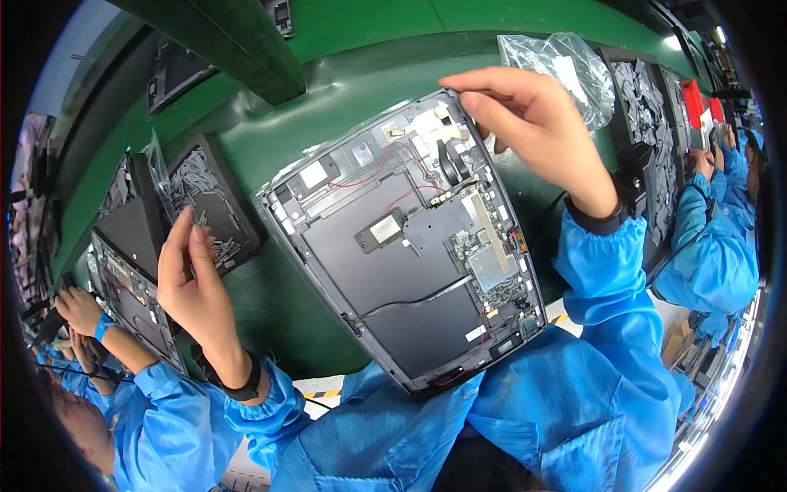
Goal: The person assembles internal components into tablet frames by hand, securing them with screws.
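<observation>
With my right hand (541,127) I am pinching the opened tablet (410,275) at its far right corner. My left hand (197,283) is hovering by the strip tray (244,217); cannot tell whether it is gripping anything. Tablet is reaching past the bench's (283,316) near edge. Judging it light, stiff, black cable (414,301) fragile; favouring rim holds.

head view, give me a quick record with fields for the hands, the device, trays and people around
left hand: by the left tray, thumb and fingertips close together; cannot tell if they hold a part
right hand: thumb and forefinger gripping the device's top corner
device: open, tilted, circuit board and wires showing
left tray: dark, holding small grey parts
right tray: holding many grey pieces
bag: clear plastic, beyond the right hand
bench: green
people: co-workers in blue sleeves on both sides
</observation>
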A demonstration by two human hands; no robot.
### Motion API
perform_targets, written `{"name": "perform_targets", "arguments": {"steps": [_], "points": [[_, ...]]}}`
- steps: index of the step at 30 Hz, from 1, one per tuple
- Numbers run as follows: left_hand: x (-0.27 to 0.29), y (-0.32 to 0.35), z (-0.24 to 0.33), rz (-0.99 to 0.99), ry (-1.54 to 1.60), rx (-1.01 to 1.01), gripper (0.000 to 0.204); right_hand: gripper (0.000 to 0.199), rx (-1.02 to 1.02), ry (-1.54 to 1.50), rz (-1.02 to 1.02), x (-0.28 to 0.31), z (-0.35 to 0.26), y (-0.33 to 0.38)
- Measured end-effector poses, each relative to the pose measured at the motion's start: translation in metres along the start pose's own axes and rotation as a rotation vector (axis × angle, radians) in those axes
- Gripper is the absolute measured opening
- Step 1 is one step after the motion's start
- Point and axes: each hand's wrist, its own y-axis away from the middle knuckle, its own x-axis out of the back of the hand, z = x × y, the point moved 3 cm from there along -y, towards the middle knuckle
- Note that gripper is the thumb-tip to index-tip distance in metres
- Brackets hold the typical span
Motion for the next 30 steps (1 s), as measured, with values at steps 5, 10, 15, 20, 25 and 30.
{"name": "perform_targets", "arguments": {"steps": [5,10,15,20,25,30], "points": [[0.009,0.005,-0.004,-0.009,-0.059,0.051,0.024,0.023,-0.114,-0.178,0.005,0.008,0.000,0.003],[0.002,0.007,-0.010,-0.006,0.044,0.085,0.025,0.018,-0.006,0.138,0.105,0.006,-0.007,0.004],[0.004,0.007,-0.008,0.051,0.106,0.068,0.025,0.013,0.075,0.304,0.172,0.004,-0.020,0.008],[0.013,0.014,-0.008,0.023,0.040,0.084,0.022,0.011,0.128,0.287,0.140,-0.003,-0.026,0.003],[-0.005,0.010,-0.002,0.036,0.116,0.044,0.018,0.011,0.538,0.512,0.125,-0.020,-0.041,-0.003],[-0.005,0.012,0.005,0.050,0.098,0.019,0.017,0.011,0.522,0.623,-0.058,-0.038,-0.048,-0.009]]}}
